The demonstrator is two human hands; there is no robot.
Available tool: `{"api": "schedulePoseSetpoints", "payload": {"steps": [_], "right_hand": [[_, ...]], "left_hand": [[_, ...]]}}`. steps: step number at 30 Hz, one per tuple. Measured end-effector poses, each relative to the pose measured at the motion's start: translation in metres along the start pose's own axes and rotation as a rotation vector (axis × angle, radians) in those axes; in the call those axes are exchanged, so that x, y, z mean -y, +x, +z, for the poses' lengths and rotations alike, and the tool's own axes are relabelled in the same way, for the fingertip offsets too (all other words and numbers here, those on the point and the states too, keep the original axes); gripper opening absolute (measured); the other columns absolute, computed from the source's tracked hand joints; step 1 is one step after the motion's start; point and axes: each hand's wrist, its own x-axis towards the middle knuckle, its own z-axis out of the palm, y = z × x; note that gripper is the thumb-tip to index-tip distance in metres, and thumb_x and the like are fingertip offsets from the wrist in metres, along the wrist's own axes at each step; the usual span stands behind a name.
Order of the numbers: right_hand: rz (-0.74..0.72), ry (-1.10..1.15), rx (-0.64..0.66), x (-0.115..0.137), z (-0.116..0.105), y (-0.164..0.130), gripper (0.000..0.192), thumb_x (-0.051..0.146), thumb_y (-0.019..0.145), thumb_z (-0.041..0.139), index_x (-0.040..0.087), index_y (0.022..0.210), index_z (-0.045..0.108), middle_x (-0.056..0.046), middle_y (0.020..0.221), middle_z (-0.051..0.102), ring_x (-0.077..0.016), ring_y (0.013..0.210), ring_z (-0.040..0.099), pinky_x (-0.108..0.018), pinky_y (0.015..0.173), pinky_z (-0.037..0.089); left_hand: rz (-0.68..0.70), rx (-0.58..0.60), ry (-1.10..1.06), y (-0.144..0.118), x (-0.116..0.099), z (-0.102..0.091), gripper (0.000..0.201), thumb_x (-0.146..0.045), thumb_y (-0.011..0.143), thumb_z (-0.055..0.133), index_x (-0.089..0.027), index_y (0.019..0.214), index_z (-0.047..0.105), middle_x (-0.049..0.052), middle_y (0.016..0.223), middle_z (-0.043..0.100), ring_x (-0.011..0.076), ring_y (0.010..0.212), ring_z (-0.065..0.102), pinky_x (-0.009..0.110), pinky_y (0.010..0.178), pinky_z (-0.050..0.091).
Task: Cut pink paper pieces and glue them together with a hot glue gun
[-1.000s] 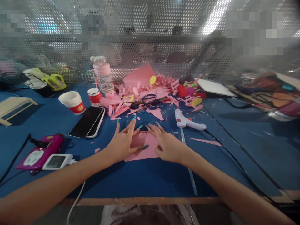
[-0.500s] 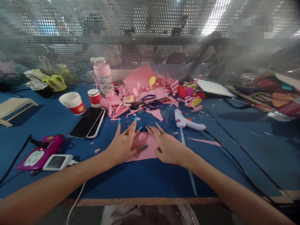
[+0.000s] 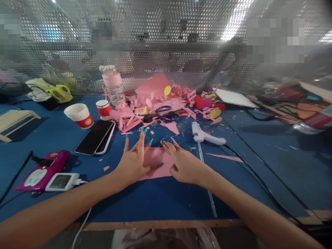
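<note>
A pink sheet [image 3: 158, 169], which looks like felt or foam, lies flat on the blue table under both hands. My left hand [image 3: 132, 160] rests over its left part with fingers spread, the thumb lying across the sheet. Its long nails are teal. My right hand [image 3: 186, 162] is at the right part, fingertips reaching to the sheet's far edge and the thumb tucked near the palm. The left fingertips are close to that same edge. To the right of my right hand lies a white glue gun [image 3: 207, 135] with a long clear glue stick [image 3: 201, 152] in it.
Pink scraps [image 3: 129, 119] and dark-handled scissors [image 3: 169, 116] are heaped at the back. Two phones [image 3: 94, 136], paper cups [image 3: 79, 116], a clear bottle [image 3: 114, 86] and a purple power strip [image 3: 44, 171] stand left. A perforated metal panel [image 3: 155, 45] rises behind.
My left hand has shifted slightly leftward and its raised fingers have moved up a little. The right hand keeps about the same place on the sheet. The whole view has shifted slightly.
</note>
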Motion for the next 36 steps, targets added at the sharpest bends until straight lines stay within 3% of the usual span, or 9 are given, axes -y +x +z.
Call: {"api": "schedulePoseSetpoints", "payload": {"steps": [6, 14, 18, 25, 31, 36], "right_hand": [[-0.014, 0.003, -0.009, 0.0002, 0.0018, -0.0001, 0.078, 0.009, 0.059, 0.045, -0.007, 0.134, 0.029, -0.026, 0.124, 0.056, -0.0296, 0.118, 0.053, -0.046, 0.11, 0.029], [-0.017, 0.047, -0.03, -0.0004, 0.005, -0.0004, 0.081, 0.009, 0.058, 0.045, -0.007, 0.135, 0.027, -0.027, 0.125, 0.055, -0.0307, 0.121, 0.049, -0.049, 0.11, 0.029], [-0.008, 0.016, -0.018, 0.001, 0.0018, -0.0011, 0.079, 0.01, 0.058, 0.045, -0.009, 0.134, 0.029, -0.028, 0.125, 0.054, -0.0315, 0.121, 0.05, -0.048, 0.11, 0.029], [0.021, 0.008, -0.036, 0.0002, -0.0047, -0.0047, 0.082, 0.007, 0.06, 0.043, -0.001, 0.139, 0.025, -0.022, 0.126, 0.055, -0.0277, 0.123, 0.049, -0.045, 0.107, 0.035], [0.025, -0.017, -0.006, 0.0002, -0.0041, -0.0031, 0.077, 0.01, 0.06, 0.045, -0.006, 0.134, 0.029, -0.026, 0.121, 0.058, -0.0299, 0.117, 0.054, -0.045, 0.104, 0.037], [0.002, -0.057, -0.028, 0.0019, 0.0001, -0.0011, 0.078, 0.011, 0.061, 0.043, -0.009, 0.135, 0.025, -0.025, 0.116, 0.061, -0.0272, 0.112, 0.058, -0.044, 0.11, 0.029]], "left_hand": [[-0.02, 0.045, 0.019, -0.0004, -0.002, -0.0002, 0.109, -0.059, 0.083, 0.05, -0.011, 0.138, -0.031, 0.013, 0.115, 0.065, 0.0322, 0.129, 0.04, 0.066, 0.106, 0.009], [0.034, 0.099, -0.033, 0.0003, -0.0049, -0.0031, 0.089, -0.053, 0.091, 0.035, -0.01, 0.14, -0.026, 0.018, 0.128, 0.055, 0.0295, 0.134, 0.033, 0.064, 0.106, 0.008], [0.043, 0.159, -0.022, 0.0022, -0.0041, -0.0045, 0.09, -0.049, 0.091, 0.039, -0.008, 0.141, -0.023, 0.018, 0.126, 0.057, 0.0283, 0.135, 0.032, 0.064, 0.106, 0.013], [0.047, 0.156, 0.007, 0.0028, -0.0047, -0.0053, 0.09, -0.05, 0.091, 0.039, -0.009, 0.141, -0.023, 0.018, 0.127, 0.056, 0.0273, 0.135, 0.032, 0.063, 0.106, 0.013], [0.131, 0.201, -0.046, 0.0048, -0.0022, -0.0055, 0.083, -0.042, 0.094, 0.035, -0.018, 0.137, -0.032, 0.014, 0.14, 0.043, 0.026, 0.137, 0.026, 0.066, 0.105, 0.01], [0.149, 0.267, -0.053, 0.0065, -0.0024, -0.0074, 0.081, -0.035, 0.094, 0.034, -0.016, 0.139, -0.031, 0.017, 0.14, 0.043, 0.0273, 0.137, 0.028, 0.068, 0.104, 0.01]]}}
